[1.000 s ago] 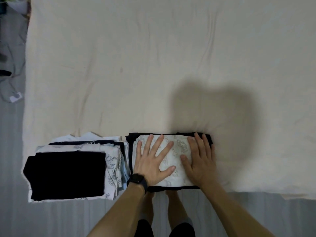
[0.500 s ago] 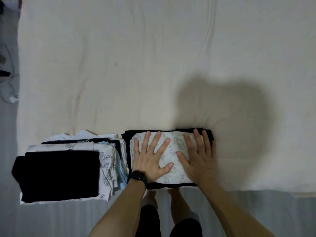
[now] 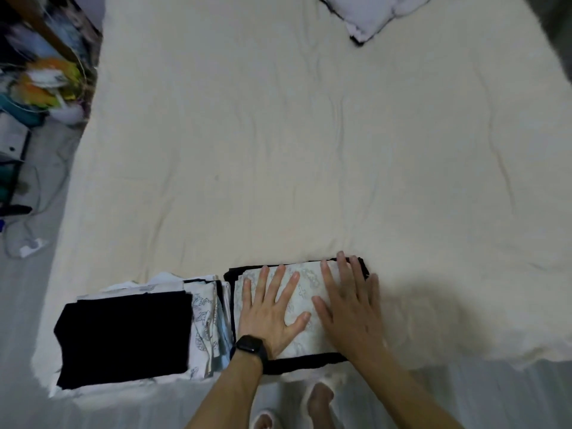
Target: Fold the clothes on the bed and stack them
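While beneath both hands (image 3: 268, 320) (image 3: 351, 314) — folded garment (image 3: 308, 289)

A bed (image 3: 309, 150) under a wrinkled cream sheet fills most of the view. At 7 o'clock, on its near corner, sits a stack of folded clothes (image 3: 123, 335), black on top with white printed layers showing along its 3 o'clock side. Just beside it, at 6 o'clock by the near edge, lies a folded printed garment (image 3: 305, 284) edged in black. At 1 o'clock a rumpled white bundle (image 3: 368, 13) lies partly out of frame.
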Action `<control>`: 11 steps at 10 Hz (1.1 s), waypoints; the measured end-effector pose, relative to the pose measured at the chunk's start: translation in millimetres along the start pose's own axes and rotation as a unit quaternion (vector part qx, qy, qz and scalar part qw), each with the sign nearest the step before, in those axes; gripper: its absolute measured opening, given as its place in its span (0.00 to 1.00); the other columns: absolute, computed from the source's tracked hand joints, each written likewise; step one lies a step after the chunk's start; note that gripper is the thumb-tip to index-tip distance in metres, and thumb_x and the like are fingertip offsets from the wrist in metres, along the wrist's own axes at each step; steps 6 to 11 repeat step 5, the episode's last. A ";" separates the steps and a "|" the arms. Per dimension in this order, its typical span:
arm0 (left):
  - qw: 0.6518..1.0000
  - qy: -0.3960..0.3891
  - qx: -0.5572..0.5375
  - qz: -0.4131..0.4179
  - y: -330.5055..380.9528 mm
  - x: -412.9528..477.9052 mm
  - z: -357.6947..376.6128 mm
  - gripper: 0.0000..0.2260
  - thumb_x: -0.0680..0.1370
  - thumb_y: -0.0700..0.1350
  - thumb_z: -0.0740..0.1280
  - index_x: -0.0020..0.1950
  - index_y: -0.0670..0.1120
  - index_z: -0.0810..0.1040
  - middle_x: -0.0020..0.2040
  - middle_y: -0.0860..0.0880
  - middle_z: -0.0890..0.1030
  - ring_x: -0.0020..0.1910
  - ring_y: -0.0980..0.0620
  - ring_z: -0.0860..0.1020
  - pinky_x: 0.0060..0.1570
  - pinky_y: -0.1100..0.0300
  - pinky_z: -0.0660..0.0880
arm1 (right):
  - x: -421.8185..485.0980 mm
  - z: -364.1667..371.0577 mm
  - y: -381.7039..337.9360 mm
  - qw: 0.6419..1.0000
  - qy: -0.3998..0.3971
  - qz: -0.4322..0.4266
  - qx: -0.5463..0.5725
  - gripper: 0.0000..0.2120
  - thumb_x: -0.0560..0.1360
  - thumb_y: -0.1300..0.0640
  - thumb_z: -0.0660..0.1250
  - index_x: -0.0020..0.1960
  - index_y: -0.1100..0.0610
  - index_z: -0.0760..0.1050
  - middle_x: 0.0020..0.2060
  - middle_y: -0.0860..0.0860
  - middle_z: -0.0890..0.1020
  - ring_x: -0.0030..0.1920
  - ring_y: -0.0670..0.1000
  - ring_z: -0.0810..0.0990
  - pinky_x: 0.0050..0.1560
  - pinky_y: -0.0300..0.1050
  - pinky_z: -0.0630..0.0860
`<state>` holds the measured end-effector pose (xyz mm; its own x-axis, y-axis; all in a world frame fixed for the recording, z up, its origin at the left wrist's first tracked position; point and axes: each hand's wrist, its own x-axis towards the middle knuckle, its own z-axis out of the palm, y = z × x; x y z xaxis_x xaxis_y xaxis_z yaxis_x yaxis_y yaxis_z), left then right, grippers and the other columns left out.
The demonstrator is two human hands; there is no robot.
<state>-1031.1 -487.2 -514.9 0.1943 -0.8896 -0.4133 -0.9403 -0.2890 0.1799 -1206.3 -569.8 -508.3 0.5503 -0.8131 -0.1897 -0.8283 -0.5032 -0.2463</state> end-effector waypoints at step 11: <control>0.999 0.040 0.024 0.022 -9.4 4.2 17.2 0.36 0.74 0.76 0.34 0.79 0.64 0.32 0.81 0.56 0.37 0.80 0.47 0.33 0.74 0.40 0.29 | 2.3 -41.4 2.0 0.977 -0.158 0.016 0.140 0.32 0.83 0.39 0.54 0.83 0.46 0.50 0.82 0.44 0.45 0.82 0.46 0.43 0.79 0.51 0.53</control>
